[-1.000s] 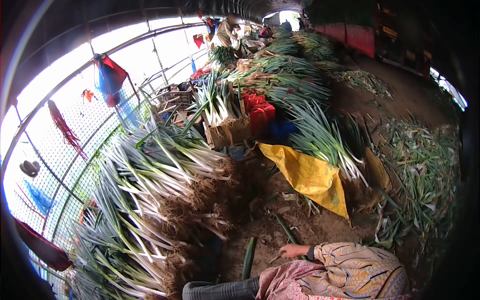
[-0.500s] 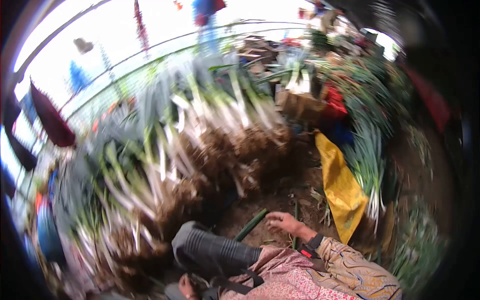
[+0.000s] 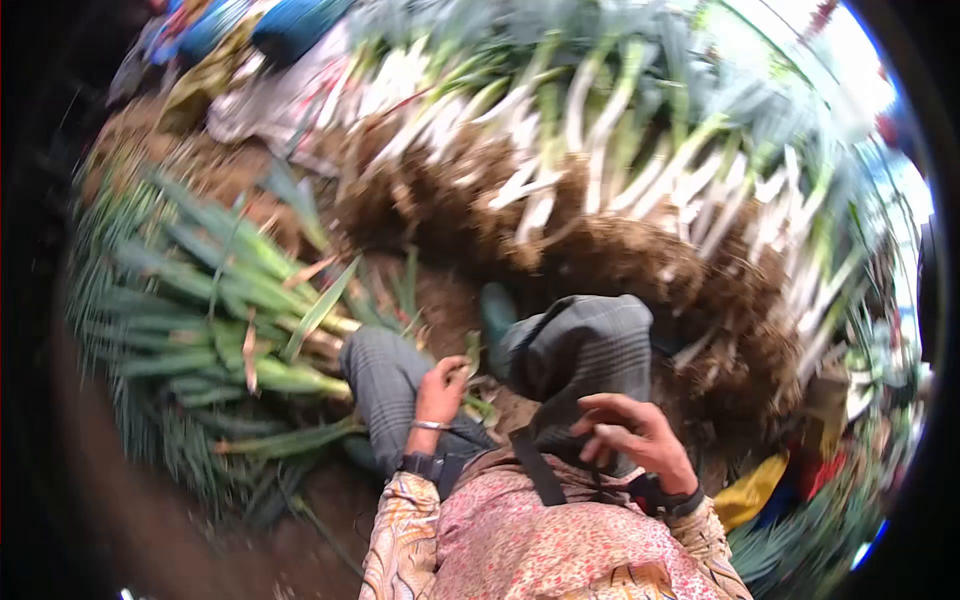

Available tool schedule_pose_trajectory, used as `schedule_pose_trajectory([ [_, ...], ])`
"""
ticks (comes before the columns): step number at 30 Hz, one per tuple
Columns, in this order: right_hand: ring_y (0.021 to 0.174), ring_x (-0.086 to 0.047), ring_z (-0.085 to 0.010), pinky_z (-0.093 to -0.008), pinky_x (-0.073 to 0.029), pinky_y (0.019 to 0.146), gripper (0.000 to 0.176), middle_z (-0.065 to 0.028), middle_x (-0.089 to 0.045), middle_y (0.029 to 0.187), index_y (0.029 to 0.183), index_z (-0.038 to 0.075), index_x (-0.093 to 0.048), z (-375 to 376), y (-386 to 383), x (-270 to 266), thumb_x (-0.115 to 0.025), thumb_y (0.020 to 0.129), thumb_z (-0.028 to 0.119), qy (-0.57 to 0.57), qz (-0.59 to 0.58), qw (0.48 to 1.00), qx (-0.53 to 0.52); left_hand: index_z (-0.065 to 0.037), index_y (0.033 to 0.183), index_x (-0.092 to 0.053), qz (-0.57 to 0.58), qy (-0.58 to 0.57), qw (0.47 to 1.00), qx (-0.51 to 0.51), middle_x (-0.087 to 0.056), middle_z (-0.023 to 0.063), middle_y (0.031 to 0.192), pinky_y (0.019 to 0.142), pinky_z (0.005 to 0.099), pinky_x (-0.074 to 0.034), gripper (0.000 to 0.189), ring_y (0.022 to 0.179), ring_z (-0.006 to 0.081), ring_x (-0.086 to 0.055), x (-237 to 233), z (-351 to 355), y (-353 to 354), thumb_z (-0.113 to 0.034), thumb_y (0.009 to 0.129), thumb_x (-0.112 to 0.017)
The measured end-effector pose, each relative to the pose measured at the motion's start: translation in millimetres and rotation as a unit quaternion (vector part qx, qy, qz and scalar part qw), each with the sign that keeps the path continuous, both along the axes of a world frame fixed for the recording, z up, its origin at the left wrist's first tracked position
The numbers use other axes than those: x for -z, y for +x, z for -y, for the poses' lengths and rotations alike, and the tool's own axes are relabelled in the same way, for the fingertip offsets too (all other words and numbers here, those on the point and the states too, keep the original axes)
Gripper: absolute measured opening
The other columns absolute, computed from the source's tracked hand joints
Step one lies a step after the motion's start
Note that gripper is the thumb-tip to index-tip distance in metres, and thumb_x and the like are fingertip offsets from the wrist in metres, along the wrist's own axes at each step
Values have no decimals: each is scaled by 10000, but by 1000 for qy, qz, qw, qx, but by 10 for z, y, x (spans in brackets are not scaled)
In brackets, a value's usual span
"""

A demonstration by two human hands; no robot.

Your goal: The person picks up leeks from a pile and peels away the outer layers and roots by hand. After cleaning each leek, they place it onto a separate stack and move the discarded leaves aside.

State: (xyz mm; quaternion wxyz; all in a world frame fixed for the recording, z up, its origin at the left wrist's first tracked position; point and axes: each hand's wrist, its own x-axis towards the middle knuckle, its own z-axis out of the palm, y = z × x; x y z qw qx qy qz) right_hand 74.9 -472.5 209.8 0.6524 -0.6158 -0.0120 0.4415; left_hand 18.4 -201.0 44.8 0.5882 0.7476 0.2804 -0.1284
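Note:
My left hand (image 3: 440,392) is over my left knee, fingers curled together beside a small green leaf piece (image 3: 474,350); what they hold, if anything, is hidden. Over my right thigh, my right hand (image 3: 637,438) has bent fingers spread apart with nothing between them. To the left of my leg lies a heap of leeks (image 3: 230,290), their broad green leaves pointing outward. Ahead, a long row of leeks (image 3: 600,130) shows white stalks, with brown soil-covered roots (image 3: 620,245) facing me. Motion blurs the scene.
Blue bundles (image 3: 300,30) and a pale sack (image 3: 260,110) lie at the upper left. A yellow sack (image 3: 750,493) and a red item (image 3: 822,472) are at the lower right, near more green leaves (image 3: 830,540). Bare soil (image 3: 130,480) shows at the lower left.
The view has swung left, bringing the left leek heap into sight and shifting the row and yellow sack rightward. My right hand has come from the ground to over my thigh.

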Motion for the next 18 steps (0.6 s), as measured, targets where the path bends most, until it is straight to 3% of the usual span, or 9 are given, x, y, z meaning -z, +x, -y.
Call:
schedule_pose_trajectory([
  [1,680,-651,-182,-232,-511,530,357,-146,-635,940,1225,-26,-436,-66,42,-9,-501,885,59,-24,-36,999,10,-32,1008,-600,1,-9,1000,-12,-642,110,830,701,314,-474,225,772,180,-613,-33,-38,-66,-177,837,-577],
  [3,626,-648,-185,-232,-507,492,356,-152,-642,896,1225,-34,-427,-191,123,17,-498,889,64,-12,-33,999,-16,-26,1004,-605,72,61,995,-25,-599,47,740,578,250,-444,206,615,104,-528,-67,-62,-207,-156,849,-564],
  [6,613,-650,-196,-236,-508,481,367,-165,-642,887,1234,-34,-415,-467,232,60,-502,900,91,26,-56,995,-73,1,1015,-583,58,85,993,-53,-632,134,821,656,292,-466,239,738,160,-605,-206,-100,-397,-161,841,-579],
  [7,617,-651,-198,-236,-509,483,373,-166,-642,890,1238,-33,-411,-575,258,67,-505,902,98,33,-64,993,-92,1,1018,-584,63,91,992,-62,-636,142,865,688,284,-469,240,786,167,-612,-392,-102,-421,-163,843,-586],
  [10,646,-656,-208,-251,-520,495,390,-158,-641,905,1255,-27,-393,-932,327,74,-503,904,101,31,-53,979,-196,-8,1050,-575,71,86,988,-107,-636,157,936,749,307,-471,250,864,226,-626,-367,-73,-719,-159,851,-580],
  [13,681,-655,-213,-265,-531,520,384,-154,-629,938,1254,-24,-393,-1234,301,109,-499,906,101,51,-44,954,-292,-18,1016,-586,51,87,978,-181,-633,179,927,730,351,-483,224,872,312,-624,-399,9,-1035,-121,818,-587],
  [18,695,-645,-197,-264,-535,547,387,-143,-611,946,1249,-22,-397,-1607,36,214,-505,907,124,65,-19,922,-381,-34,1028,-590,-15,104,961,-256,-639,168,916,713,352,-485,234,851,305,-628,-245,178,-1744,-130,815,-582],
])
